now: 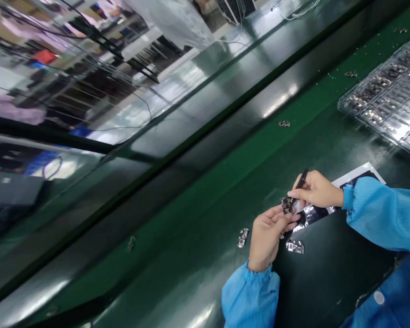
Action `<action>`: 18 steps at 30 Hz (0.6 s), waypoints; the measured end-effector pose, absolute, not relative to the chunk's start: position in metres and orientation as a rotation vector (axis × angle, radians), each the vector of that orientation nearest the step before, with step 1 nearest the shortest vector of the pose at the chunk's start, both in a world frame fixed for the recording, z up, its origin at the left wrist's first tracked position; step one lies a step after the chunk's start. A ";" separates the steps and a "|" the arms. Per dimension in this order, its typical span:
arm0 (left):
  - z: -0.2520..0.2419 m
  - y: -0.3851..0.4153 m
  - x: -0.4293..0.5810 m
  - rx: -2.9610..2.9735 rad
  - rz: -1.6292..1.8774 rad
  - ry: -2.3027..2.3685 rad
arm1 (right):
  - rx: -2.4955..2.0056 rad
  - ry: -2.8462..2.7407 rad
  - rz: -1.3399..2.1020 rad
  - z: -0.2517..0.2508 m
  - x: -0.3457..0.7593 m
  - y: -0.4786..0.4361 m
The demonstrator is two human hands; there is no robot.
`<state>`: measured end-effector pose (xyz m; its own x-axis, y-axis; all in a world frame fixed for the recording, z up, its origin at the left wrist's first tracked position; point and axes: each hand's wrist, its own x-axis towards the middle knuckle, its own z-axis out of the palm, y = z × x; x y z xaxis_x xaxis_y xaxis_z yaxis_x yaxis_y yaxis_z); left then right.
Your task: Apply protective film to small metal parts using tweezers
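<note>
A small black circuit board (287,205) is held tight in the fingertips of the left hand (268,237). It has tiny gold bits on it. The right hand (316,190) is just above the board, and its thumb and fingers are closed on a thin black tool (301,182). The tip of the tool is right by the board. The two hands are close, and the fingertips nearly meet at the board.

Under the hands lies a shiny silver bag (310,214), and a white sheet (362,175) sticks out past the right hand. Just below the left hand's fingers is a loose board (294,246), and another loose board (243,237) lies by its thumb side. Both hands come out of blue sleeves (379,214) with stretchy cuffs.

All of this is on a green mat (205,218). Far past the right hand is a clear plastic tray (340,107) with rows and rows of small boards in it. A few tiny metal parts (284,123) lie on the mat between the hands and the tray. Far beyond the hands, past a shiny black edge (198,146), is a blurry room with shelves (89,77).
</note>
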<state>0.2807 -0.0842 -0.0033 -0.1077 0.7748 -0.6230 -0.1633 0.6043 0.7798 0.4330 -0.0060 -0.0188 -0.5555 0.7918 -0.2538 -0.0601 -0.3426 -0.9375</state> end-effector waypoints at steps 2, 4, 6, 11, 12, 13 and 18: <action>-0.004 -0.084 0.280 0.550 0.862 1.477 | -0.984 -1.316 1.945 -0.019 0.432 -0.006; -0.004 -0.084 0.280 0.545 0.866 1.485 | -0.977 -1.315 1.940 -0.019 0.432 -0.006; -0.004 -0.084 0.280 0.540 0.870 1.491 | -0.963 -1.312 1.938 -0.020 0.431 -0.006; -0.006 -0.084 0.280 0.533 0.879 1.514 | -0.942 -1.297 1.943 -0.020 0.431 -0.007; -0.006 -0.084 0.280 0.533 0.881 1.518 | -0.944 -1.296 1.945 -0.021 0.430 -0.008; -0.006 -0.084 0.280 0.534 0.884 1.522 | -0.945 -1.296 1.946 -0.021 0.430 -0.008; -0.008 -0.085 0.280 0.527 0.897 1.536 | -0.935 -1.299 1.904 -0.023 0.431 -0.010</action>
